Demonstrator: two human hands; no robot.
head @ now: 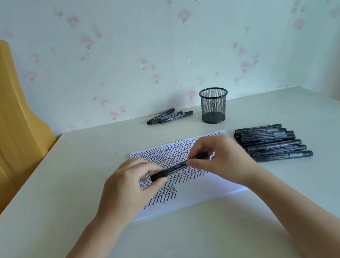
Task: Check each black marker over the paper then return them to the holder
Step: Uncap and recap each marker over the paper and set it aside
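I see my left hand (134, 180) and right hand (217, 159) each pinching an end of one slim black marker (177, 168), held level just above the zigzag-inked paper (197, 188) mid-worktop (186, 251). Bare smooth worktop stretches toward me. The round wire-mesh holder (214, 105) stands behind, three markers (169, 115) left of it, a row of markers (273, 142) right of the paper.

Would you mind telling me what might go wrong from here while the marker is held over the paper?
1. Both the left hand and right hand grip one marker; pulling the cap hard may jerk the tip onto skin.
2. The row of markers lies beside the right forearm; a nudge might roll them.
3. The mesh holder looks light and could tip.
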